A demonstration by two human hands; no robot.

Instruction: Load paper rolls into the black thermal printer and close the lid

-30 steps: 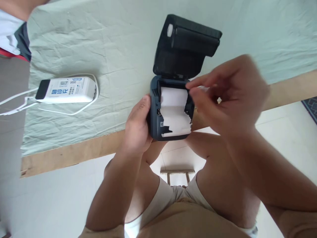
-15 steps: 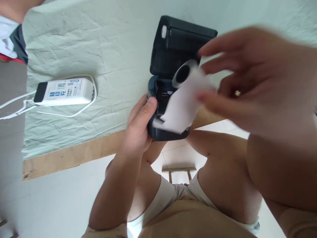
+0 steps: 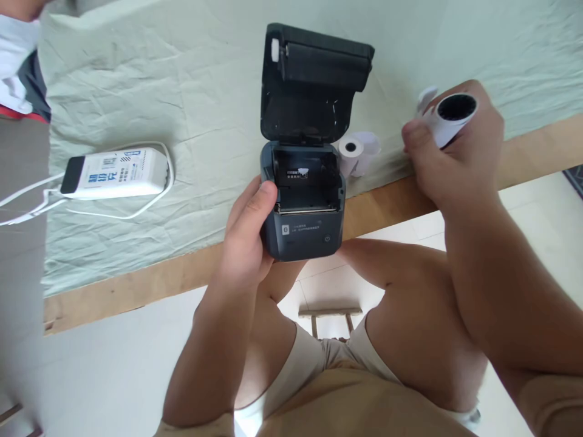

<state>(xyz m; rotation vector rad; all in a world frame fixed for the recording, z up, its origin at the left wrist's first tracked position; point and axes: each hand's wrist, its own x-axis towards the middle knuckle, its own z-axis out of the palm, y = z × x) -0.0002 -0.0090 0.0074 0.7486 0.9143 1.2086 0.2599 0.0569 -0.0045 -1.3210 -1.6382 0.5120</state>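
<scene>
My left hand grips the left side of a dark label printer, thumb on its edge. The printer's lid stands swung open, and its paper bay shows no roll inside. Off to the right, my right hand is closed around a white paper roll with a wide dark core, its loose end curling up by the fingers. A second, smaller paper roll rests on the cloth against the printer's right side, its strip partly unrolled.
A white power bank with white cables lies at the left on the pale green cloth. The table's wooden edge runs in front of my legs. Part of another person's arm shows at the top left.
My right hand has carried the paper roll from over the printer to the right, uncovering the bay and the smaller roll. My left hand still holds the printer, now slightly further left in view.
</scene>
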